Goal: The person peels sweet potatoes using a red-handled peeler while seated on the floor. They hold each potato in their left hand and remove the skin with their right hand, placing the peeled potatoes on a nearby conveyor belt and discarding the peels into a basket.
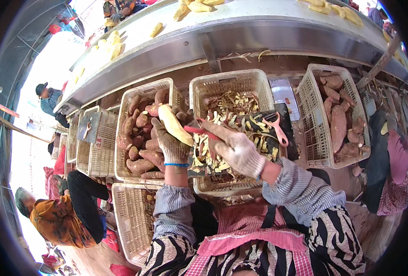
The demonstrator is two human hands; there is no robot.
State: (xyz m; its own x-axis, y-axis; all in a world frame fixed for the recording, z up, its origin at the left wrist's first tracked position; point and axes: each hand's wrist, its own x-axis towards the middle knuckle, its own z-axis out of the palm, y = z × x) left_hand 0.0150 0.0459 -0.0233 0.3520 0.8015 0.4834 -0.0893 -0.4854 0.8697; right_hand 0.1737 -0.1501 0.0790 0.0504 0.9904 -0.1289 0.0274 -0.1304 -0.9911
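Observation:
My left hand (171,143), in a soiled knit glove, grips a peeled, pale yellow sweet potato (173,124) that lies tilted above the crates. In a lighter knit glove, my right hand (238,146) is closed around a red-handled peeler (202,131), its head close beside the sweet potato. Below the hands, cut peelings (221,162) fill a plastic crate (231,74) and cover a dark board across it. A second peeler, pink (278,127), rests on the board's right part. Left of my hands, unpeeled sweet potatoes (140,165) fill another crate.
A long metal-sided table (259,34) runs across the top, bearing peeled sweet potatoes (199,6). At right stands a crate of unpeeled ones (338,127); an emptier crate (131,224) is at lower left. Co-workers sit at left (62,220) and right (397,155).

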